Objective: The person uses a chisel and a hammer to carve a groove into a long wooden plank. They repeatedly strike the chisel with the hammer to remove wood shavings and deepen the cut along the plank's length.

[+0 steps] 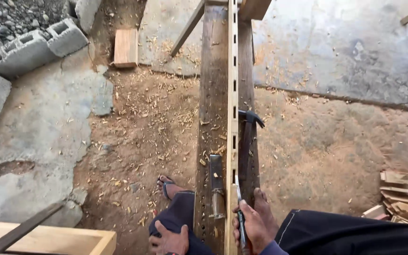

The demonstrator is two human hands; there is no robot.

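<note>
Right hand (253, 222): clenched around a slim dark-handled tool (241, 217), blade lying on the pale slotted wooden strip (233, 94) set on edge along the dark plank bench (212, 94). Just left of the grip, a chisel (216, 186) lies flat on the plank; ahead of it, a claw hammer (247, 141) rests head outward. Left hand (170, 240): released, flat on the knee, holding nothing.

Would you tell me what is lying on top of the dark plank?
On the dark plank lie a pale slotted strip, a chisel and a hammer; the right hand covers the strip's near end.
</note>
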